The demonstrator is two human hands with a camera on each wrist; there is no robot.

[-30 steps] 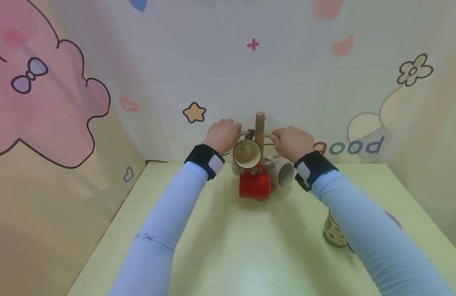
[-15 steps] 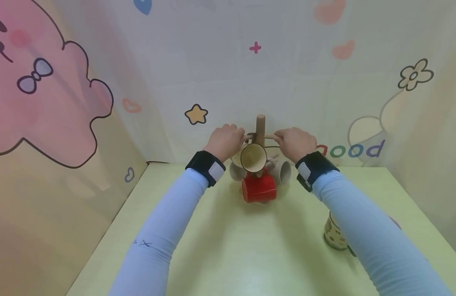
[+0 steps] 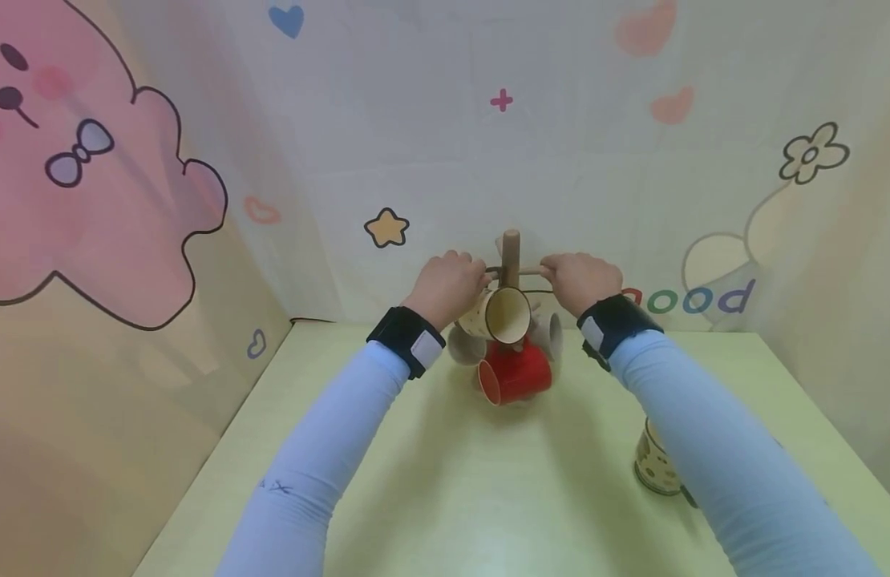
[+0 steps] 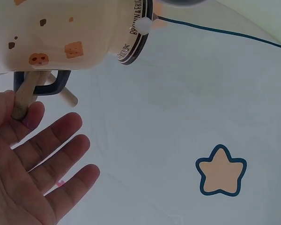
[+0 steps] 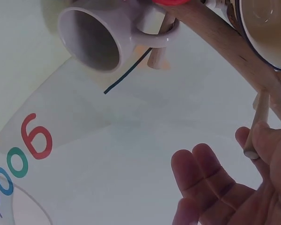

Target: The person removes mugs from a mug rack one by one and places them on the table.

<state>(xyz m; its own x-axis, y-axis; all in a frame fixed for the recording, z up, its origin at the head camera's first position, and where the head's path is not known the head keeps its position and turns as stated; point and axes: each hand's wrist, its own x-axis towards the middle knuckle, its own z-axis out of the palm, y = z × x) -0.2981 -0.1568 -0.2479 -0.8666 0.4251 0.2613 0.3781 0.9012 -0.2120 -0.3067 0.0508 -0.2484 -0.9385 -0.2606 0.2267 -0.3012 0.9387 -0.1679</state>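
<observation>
A red mug (image 3: 520,373) hangs over the pale-green table (image 3: 481,489), before cartoon-printed walls (image 3: 416,120).

We see a pale printed wall (image 3: 416,104) behind the left hand (image 3: 447,288) and a light-green table (image 3: 452,497) below it.

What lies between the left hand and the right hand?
In the head view, the mug rack's wooden post stands between the left hand and right hand, with the cream cookie-print mug hanging slightly lower.

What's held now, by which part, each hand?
Wooden mug stand: left hand pinches its left peg near the tip; right hand pinches its right peg likewise.
</observation>
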